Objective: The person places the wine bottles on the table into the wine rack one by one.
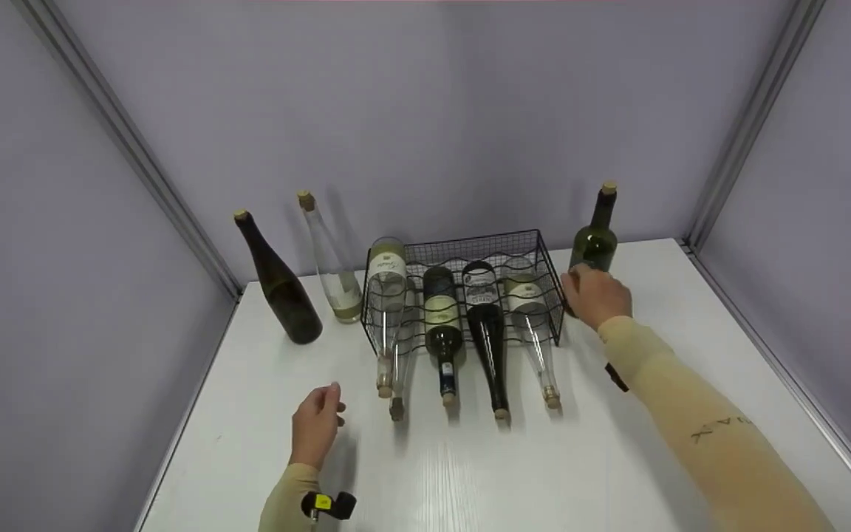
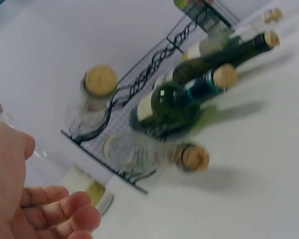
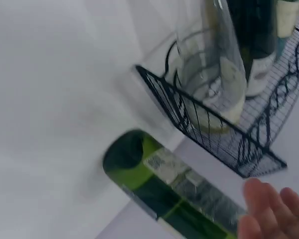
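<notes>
My right hand (image 1: 597, 295) is at a green wine bottle (image 1: 595, 244) that stands upright with a cork in its neck, right of a black wire wine rack (image 1: 479, 244). In the right wrist view the fingertips (image 3: 261, 199) are close beside that bottle's upper body (image 3: 174, 186), not wrapped around it; the thumb is hidden. Empty and loosely bent, my left hand (image 1: 316, 421) hovers over the table's front left. The rack holds several corked bottles, among them a dark one (image 1: 490, 347), a green one (image 1: 443, 340) and a clear one (image 1: 532, 325), necks toward me.
Left of the rack stand a brown corked bottle (image 1: 289, 303) and a clear corked bottle (image 1: 337, 284). Corked necks reach out past the rack's front over the white table (image 1: 514, 480). Grey walls (image 1: 433, 125) close in the back and sides.
</notes>
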The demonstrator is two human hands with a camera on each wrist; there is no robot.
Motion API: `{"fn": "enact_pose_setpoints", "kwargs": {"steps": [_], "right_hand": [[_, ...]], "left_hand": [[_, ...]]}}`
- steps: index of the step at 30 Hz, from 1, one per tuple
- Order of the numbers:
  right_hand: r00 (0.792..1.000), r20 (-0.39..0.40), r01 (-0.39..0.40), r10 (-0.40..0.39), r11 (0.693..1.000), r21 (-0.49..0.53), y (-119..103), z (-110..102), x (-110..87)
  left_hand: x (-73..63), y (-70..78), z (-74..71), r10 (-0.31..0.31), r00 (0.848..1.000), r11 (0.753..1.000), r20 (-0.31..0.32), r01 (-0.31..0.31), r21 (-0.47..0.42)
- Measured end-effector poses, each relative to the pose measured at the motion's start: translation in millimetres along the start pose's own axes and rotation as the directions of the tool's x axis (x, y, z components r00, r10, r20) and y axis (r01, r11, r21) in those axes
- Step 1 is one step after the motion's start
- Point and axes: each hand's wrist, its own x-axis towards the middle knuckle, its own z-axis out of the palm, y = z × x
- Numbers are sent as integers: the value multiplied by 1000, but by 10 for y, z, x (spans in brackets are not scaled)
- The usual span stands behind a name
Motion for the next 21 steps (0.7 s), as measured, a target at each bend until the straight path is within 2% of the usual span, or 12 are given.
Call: {"fn": "enact_pose_setpoints", "kwargs": {"steps": [3,7,10,14,18,21], "right_hand": [[991,-118,-47,55,996,69,64,-208,43],[974,-160,-128,160,973,193,161,-436,153],[969,-127,-162,210,936,312,189,-532,271],[970,-82,-176,229,895,409,183,-606,429],[972,-48,-189,232,884,428,156,-665,547],[972,1,-214,235,884,416,126,-695,616]], "left_hand": [[62,-93,-127,22,1000,994,-19,-20,104],[175,-162,-207,108,993,959,-38,-94,266],[263,-190,-214,148,989,933,-29,-130,336],[372,-244,-185,156,988,904,1,-143,402],[457,-306,-128,170,985,859,19,-158,486],[496,-353,-66,187,980,816,65,-192,545]]}}
